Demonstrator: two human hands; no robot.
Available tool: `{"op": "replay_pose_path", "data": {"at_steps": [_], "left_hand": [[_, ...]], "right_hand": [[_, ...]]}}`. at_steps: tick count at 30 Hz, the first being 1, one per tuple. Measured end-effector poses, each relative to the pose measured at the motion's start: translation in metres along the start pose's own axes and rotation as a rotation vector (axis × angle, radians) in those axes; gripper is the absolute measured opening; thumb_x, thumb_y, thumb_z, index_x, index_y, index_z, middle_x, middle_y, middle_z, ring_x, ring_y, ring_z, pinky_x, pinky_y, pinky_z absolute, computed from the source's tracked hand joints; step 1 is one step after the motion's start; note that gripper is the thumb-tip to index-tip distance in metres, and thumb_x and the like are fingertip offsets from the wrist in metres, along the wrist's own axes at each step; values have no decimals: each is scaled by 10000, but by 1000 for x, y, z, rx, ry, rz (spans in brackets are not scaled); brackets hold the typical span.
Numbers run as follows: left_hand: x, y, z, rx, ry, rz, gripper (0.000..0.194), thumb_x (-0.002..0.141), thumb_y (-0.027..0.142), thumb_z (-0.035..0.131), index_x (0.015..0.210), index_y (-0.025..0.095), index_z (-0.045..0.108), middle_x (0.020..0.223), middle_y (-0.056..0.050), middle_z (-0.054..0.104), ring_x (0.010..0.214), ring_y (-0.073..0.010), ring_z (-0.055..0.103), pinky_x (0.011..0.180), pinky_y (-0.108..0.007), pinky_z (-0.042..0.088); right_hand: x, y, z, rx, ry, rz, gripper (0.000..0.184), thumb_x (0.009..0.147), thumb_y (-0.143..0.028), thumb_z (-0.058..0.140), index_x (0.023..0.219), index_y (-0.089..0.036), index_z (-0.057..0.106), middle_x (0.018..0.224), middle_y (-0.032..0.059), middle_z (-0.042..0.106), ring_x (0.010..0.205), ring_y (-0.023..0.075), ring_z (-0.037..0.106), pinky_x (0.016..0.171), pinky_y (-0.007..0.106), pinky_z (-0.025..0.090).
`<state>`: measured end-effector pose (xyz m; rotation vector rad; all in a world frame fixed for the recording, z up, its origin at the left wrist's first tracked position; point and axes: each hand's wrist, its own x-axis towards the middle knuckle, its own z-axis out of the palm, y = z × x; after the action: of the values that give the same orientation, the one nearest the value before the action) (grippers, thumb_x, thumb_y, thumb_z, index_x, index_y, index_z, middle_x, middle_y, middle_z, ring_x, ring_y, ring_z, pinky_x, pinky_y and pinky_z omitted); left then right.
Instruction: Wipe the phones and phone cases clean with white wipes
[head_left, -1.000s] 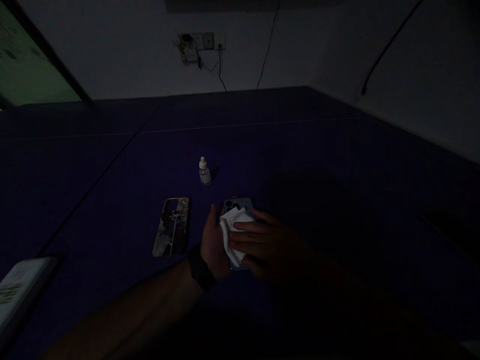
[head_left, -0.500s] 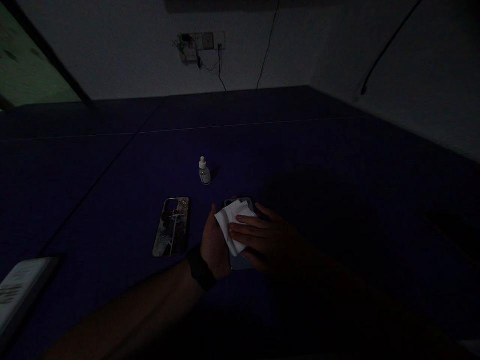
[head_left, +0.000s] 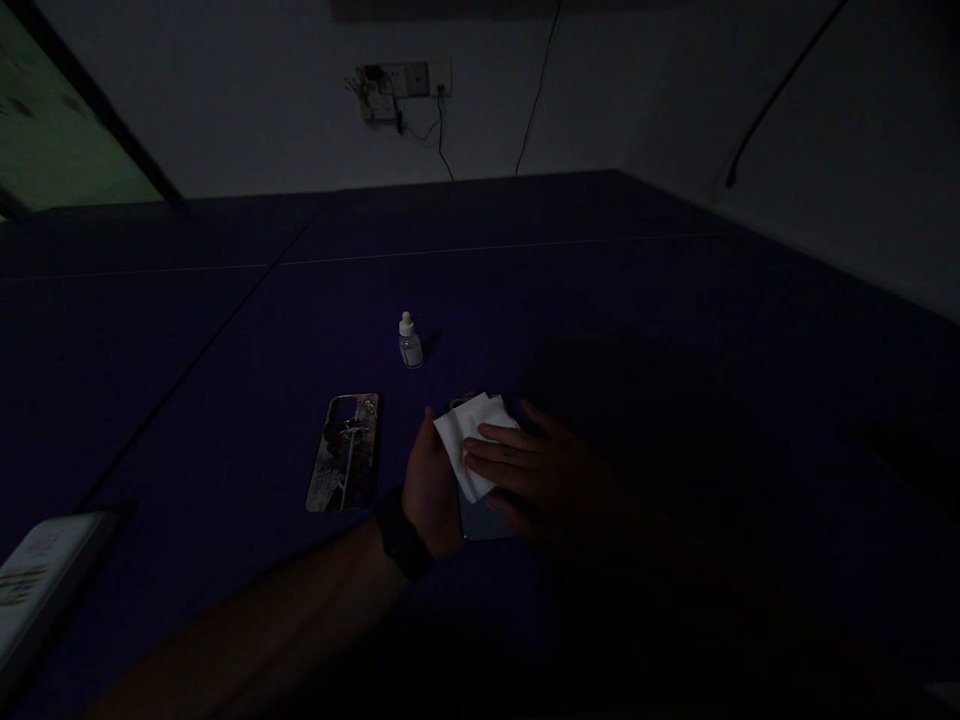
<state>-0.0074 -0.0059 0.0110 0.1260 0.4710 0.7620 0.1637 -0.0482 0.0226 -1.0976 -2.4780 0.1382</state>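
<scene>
While left hand [head_left: 431, 490] holds phone [head_left: 486, 522], right hand [head_left: 544, 482] presses white cloth [head_left: 469, 440]

White cloth [head_left: 471, 440], dark grey phone [head_left: 486, 522] in shadow, phone case [head_left: 343, 453] patterned in mottled brown, black and off-white, clear little bottle [head_left: 410, 350] with white cap, plain black wristband [head_left: 401, 535], solid deep blue-purple table [head_left: 600, 290], plain pale grey wall [head_left: 225, 110].
</scene>
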Motion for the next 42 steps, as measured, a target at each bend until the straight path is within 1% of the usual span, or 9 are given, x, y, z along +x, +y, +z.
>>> {"op": "replay_pose_path", "data": {"at_steps": [5, 9, 13, 21, 26, 30, 35, 39, 42], "left_hand": [[-1, -3, 6, 13, -52, -41, 674, 1007, 670, 280, 1426, 224, 563, 1143, -121, 697, 911, -258, 682, 882, -413, 521], [-3, -2, 6, -4, 0, -39, 677, 1009, 672, 274, 1393, 207, 582, 1017, -101, 700, 814, -231, 674, 816, -384, 533], [-3, 0, 3, -24, -3, -43, 641, 1013, 639, 314, 1322, 171, 626, 1038, -125, 695, 871, -254, 686, 826, -384, 535], [-3, -2, 6, -29, 11, -60, 653, 1001, 675, 306, 1351, 221, 619, 913, -71, 676, 653, -182, 601, 703, -344, 519], [-2, -1, 3, -49, 35, -22, 621, 1020, 637, 304, 1411, 235, 570, 1006, -86, 690, 713, -189, 633, 746, -341, 517], [-2, -2, 5, -28, 38, -9, 620, 1024, 627, 295, 1403, 223, 573, 1063, -104, 696, 797, -218, 660, 800, -365, 521], [-2, -3, 5, -6, -16, -26, 654, 1006, 665, 296, 1389, 225, 591, 1022, -103, 695, 798, -229, 662, 788, -370, 527], [-2, -1, 0, 3, -15, -53, 661, 994, 676, 331, 1352, 199, 616, 930, -92, 686, 746, -213, 652, 761, -355, 535], [-3, 0, 2, 12, -4, -30, 650, 1014, 635, 309, 1373, 181, 603, 989, -111, 695, 836, -231, 677, 806, -363, 540]], "right_hand": [[-4, 5, -8, 23, 131, -19, 257, 1005, -248, 524, 1130, -227, 747, 1164, 1, 795, 1178, 184, 706, 1274, 484, 198], [-1, 0, -11, 84, 11, -82, 273, 995, -300, 550, 1186, -238, 734, 1250, 10, 764, 1263, 200, 656, 1264, 481, 239], [2, -3, -7, 50, -123, -66, 484, 980, -374, 571, 1432, -200, 588, 1471, 74, 618, 1417, 261, 523, 1274, 564, 186], [-3, 1, -10, 88, 29, -77, 271, 1024, -338, 512, 1126, -262, 751, 1213, 7, 779, 1239, 207, 670, 1266, 504, 204], [0, -5, -6, 61, -113, -58, 408, 1006, -366, 541, 1377, -218, 625, 1447, 57, 641, 1417, 246, 521, 1272, 564, 169], [-1, -1, -4, 23, -1, 18, 323, 1014, -307, 522, 1276, -220, 690, 1349, 48, 709, 1348, 246, 593, 1260, 585, 168], [-4, 2, -9, 72, 111, -29, 238, 1007, -269, 534, 1069, -245, 762, 1168, 1, 794, 1173, 189, 707, 1234, 486, 257], [-1, -2, -6, 121, 14, -89, 309, 1003, -337, 538, 1244, -243, 705, 1317, 20, 731, 1309, 219, 623, 1257, 497, 200], [0, -4, -3, 63, -45, -10, 415, 1004, -361, 540, 1384, -213, 616, 1469, 66, 615, 1414, 259, 526, 1263, 553, 150]]}}
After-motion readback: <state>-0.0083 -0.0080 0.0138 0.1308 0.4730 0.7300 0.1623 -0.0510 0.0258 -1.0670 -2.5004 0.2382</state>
